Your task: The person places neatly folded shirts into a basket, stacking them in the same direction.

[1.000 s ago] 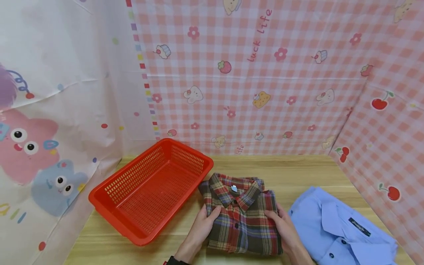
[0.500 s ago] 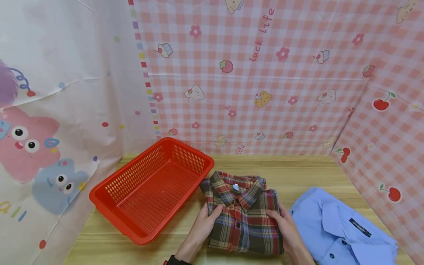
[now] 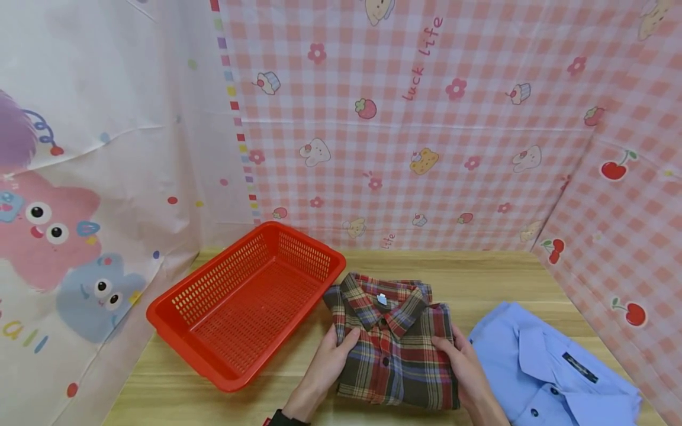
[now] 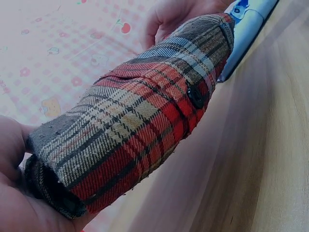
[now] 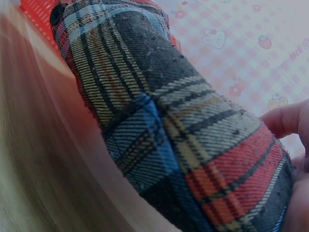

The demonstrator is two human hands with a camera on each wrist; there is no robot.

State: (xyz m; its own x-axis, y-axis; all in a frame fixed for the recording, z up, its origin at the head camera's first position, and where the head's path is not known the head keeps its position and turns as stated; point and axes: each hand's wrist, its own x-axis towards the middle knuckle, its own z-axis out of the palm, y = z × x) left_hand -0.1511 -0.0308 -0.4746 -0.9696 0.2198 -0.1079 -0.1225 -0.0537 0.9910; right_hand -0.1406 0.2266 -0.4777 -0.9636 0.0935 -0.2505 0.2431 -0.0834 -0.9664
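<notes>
A folded plaid shirt in red, dark green, tan and blue is held between both hands, its collar and light label facing up. My left hand grips its left side, thumb on top and fingers beneath. On the opposite side my right hand holds it the same way. The left wrist view shows the folded layers of the shirt bulging between the hands, with the wooden tabletop below. In the right wrist view, thumb and palm of the right hand are at the shirt's edge.
A red perforated plastic basket with nothing in it stands left of the shirt, its right rim near the shirt's shoulder. At the right lies a folded light blue shirt. Patterned cloth hangs behind the wooden table and on both sides.
The plaid shirt, held in both hands, shifts very slightly to the right and away in the head view. The view itself drifts a little too; both grips stay the same.
</notes>
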